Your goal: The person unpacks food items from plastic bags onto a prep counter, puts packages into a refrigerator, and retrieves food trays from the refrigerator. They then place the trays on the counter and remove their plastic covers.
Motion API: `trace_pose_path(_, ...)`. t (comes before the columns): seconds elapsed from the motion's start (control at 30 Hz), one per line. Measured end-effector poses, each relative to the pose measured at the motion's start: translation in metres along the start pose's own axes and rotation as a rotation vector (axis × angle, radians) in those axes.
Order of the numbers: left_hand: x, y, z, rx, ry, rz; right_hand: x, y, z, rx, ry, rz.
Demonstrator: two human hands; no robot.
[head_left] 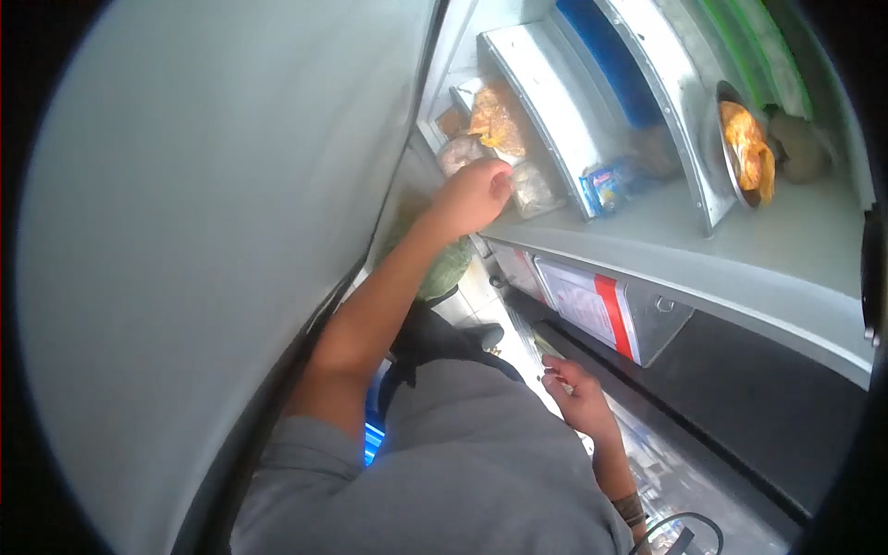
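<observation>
My left hand reaches to the far end of a pale shelf, with its fingers curled inward. Whatever may be inside those fingers is hidden from me. Close beside it are a clear plastic bag with pale contents, a bag with pinkish contents and an orange-coloured bag. My right hand hangs low by my body, below the shelf. Its fingers are loosely bent and apart, and I see nothing held in them.
Metal dividers split the shelf. A blue packet and a metal bowl with an orange bag stand farther right. Below are a metal box with a red-striped label and a green bundle. A large grey panel flanks my left.
</observation>
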State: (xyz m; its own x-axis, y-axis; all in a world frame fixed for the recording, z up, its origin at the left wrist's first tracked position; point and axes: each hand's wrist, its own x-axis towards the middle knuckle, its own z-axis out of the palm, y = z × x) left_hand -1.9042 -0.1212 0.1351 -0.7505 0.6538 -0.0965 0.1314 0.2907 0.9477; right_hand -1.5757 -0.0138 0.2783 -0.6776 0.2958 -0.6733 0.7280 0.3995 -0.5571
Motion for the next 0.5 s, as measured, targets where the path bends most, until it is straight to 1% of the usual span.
trace_pose_path(0.07,0.004,-0.006,0.006,0.024,-0.019,0.006,0.006,0.011,0.002,0.028,-0.006,-0.007)
trace_pose_path(0.1,0.006,-0.004,0.007,0.018,-0.015,0.008,0.011,0.012,0.005,0.057,0.006,-0.090)
trace_pose_path(0.13,0.006,-0.003,0.007,0.003,-0.040,-0.011,0.013,0.012,0.003,0.053,0.008,-0.088)
trace_pose_path(0.2,0.010,-0.002,0.013,-0.005,-0.069,-0.029,0.019,0.005,0.002,0.105,-0.043,0.050)
trace_pose_path(0.23,0.018,-0.004,0.022,-0.063,-0.064,0.010,0.021,0.005,0.005,0.088,-0.003,-0.020)
trace_pose_path(0.3,0.040,0.003,0.036,-0.117,-0.061,0.062,0.025,0.003,0.007,0.099,-0.010,-0.042)
trace_pose_path(0.33,0.055,0.014,0.042,-0.178,-0.073,0.015,0.027,0.002,0.005,0.102,-0.017,-0.062)
trace_pose_path(0.37,0.072,0.028,0.049,-0.239,-0.090,-0.029,0.028,0.005,0.006,0.097,-0.036,0.000)
trace_pose_path(0.4,0.094,0.038,0.060,-0.237,-0.101,-0.009,0.028,0.010,0.007,0.117,-0.016,-0.062)
trace_pose_path(0.47,0.141,0.055,0.082,-0.579,-0.051,-0.192,0.025,0.008,0.004,0.132,-0.029,0.019)
trace_pose_path(0.5,0.162,0.068,0.085,-0.549,-0.028,-0.245,0.024,0.017,0.004,0.174,-0.007,-0.039)
